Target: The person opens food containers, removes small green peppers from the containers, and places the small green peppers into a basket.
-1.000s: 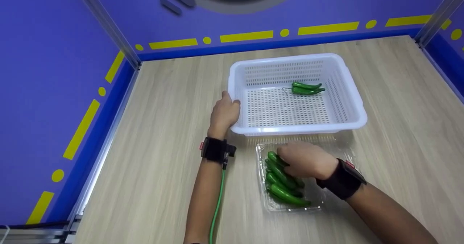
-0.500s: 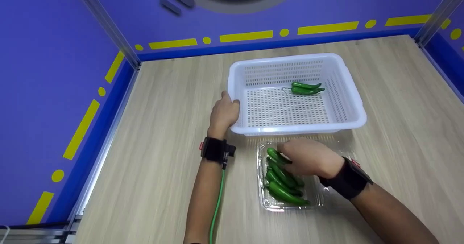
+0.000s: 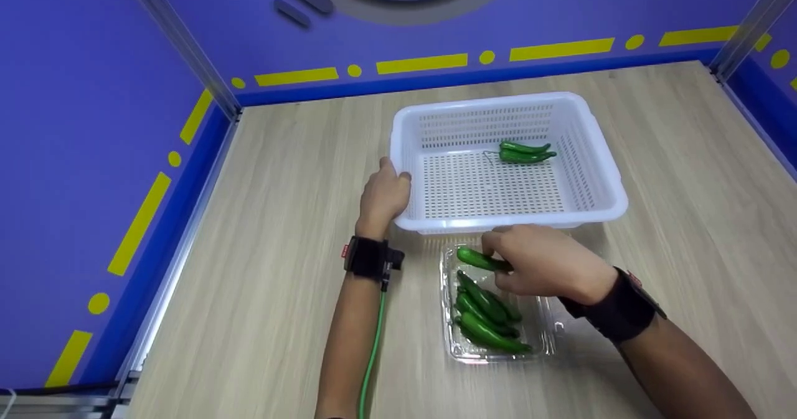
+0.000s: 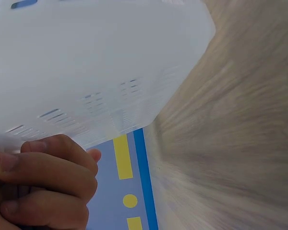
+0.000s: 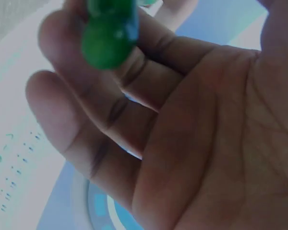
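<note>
My right hand (image 3: 545,262) pinches a green pepper (image 3: 476,258) between thumb and fingers, over the back end of a clear plastic box (image 3: 457,349). In the right wrist view, one end of that pepper (image 5: 109,43) shows at the curled fingers. Several more green peppers (image 3: 489,319) lie side by side in the box. At the left side of a white slotted basket (image 3: 498,225), my left hand (image 3: 385,193) grips the rim, its fingers (image 4: 53,165) curled in the left wrist view. Inside the basket, green peppers (image 3: 526,152) rest at the back right.
The basket stands behind the plastic box on a wooden table (image 3: 280,282). Blue-purple panels (image 3: 299,39) with yellow marks rise along the back and sides. A green cable (image 3: 373,344) runs along the left forearm.
The right hand has lifted the rearmost pepper away from the others and moved slightly back and right, toward the basket. The left hand stays at the basket rim.
</note>
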{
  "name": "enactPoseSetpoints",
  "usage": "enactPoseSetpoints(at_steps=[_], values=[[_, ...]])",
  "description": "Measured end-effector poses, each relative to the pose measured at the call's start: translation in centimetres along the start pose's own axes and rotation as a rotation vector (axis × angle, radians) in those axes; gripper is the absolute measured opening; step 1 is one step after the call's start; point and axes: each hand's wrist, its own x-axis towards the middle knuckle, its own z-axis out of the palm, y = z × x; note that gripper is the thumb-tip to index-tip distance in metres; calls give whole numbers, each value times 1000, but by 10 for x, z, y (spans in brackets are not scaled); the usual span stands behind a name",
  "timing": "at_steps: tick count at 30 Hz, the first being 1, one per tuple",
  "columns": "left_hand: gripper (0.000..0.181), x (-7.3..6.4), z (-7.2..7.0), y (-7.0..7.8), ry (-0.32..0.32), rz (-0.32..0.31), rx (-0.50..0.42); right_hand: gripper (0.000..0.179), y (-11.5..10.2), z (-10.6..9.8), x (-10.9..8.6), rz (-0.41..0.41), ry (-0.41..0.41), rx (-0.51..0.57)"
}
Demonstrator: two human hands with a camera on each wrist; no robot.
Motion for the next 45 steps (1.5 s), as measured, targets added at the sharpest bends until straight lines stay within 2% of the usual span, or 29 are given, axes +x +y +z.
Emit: enactPoseSetpoints(at_steps=[6, 14, 28, 45], values=[[62, 0, 0, 0, -9, -25, -14, 16, 1, -8, -2, -14, 55, -11], [62, 0, -1, 0, -7, 11, 5, 17, 3, -14, -6, -1, 89, -36], [61, 0, 0, 0, -10, -18, -32, 17, 10, -27, -10, 20, 172, -56], [62, 1, -1, -2, 0, 2, 18, 17, 22, -40, -16, 11, 344, -81]])
